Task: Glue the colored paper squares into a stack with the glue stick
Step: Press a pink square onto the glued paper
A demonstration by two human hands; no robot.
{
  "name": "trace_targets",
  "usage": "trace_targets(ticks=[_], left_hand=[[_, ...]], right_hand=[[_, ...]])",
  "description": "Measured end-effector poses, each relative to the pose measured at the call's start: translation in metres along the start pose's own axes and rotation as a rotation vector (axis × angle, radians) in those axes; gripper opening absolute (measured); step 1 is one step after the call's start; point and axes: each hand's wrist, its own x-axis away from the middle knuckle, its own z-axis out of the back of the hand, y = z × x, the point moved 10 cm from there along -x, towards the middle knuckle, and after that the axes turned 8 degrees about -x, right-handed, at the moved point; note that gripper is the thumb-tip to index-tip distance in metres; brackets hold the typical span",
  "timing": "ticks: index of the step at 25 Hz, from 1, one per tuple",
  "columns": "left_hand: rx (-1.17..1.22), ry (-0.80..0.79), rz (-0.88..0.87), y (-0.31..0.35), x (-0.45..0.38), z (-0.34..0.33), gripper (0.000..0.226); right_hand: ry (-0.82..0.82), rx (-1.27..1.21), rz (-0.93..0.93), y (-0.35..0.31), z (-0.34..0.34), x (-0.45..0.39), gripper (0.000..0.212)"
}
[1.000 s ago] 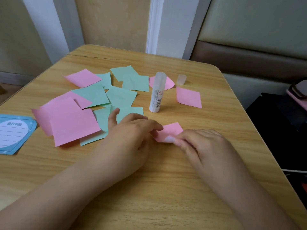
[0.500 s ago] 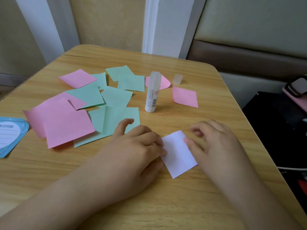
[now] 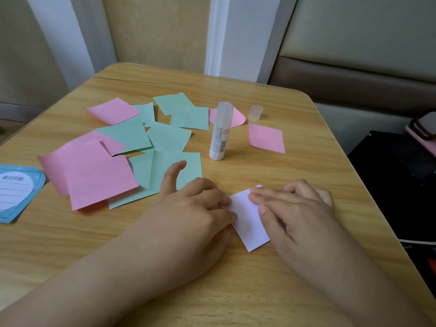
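Pink squares (image 3: 99,175) and mint-green squares (image 3: 168,138), one pale white-lilac square (image 3: 247,223), light wood-grain table (image 3: 306,161)

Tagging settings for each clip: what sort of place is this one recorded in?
Probably a home or a small seating nook, not a workshop: a small wooden table pushed toward a wall corner, a padded bench backrest beside it, and loose craft supplies, a glue stick among paper squares.

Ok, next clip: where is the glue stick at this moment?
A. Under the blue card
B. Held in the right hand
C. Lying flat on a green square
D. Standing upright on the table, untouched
D: the glue stick stands upright on the table beyond both hands, its cap off and set behind it, while the left hand and right hand press on a pale paper square.
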Motion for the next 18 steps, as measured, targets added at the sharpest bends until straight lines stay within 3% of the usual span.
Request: trace_targets(ticks=[4,9,15,18], left_hand=[[-0.012,0.047,0.006,-0.002,0.001,0.003,0.035],[-0.011,0.087,0.01,-0.003,0.0,0.004,0.035],[-0.028,0.11,0.049,-0.012,0.001,0.006,0.035],[-0.031,0.115,0.06,-0.015,0.0,0.007,0.035]], right_hand=[[-0.063,-0.062,0.112,-0.02,-0.003,0.009,0.038],[-0.027,-0.024,0.004,0.006,0.005,0.008,0.042],[-0.081,-0.104,0.124,-0.018,0.001,0.013,0.038],[-0.07,-0.076,0.088,-0.009,0.001,0.014,0.039]])
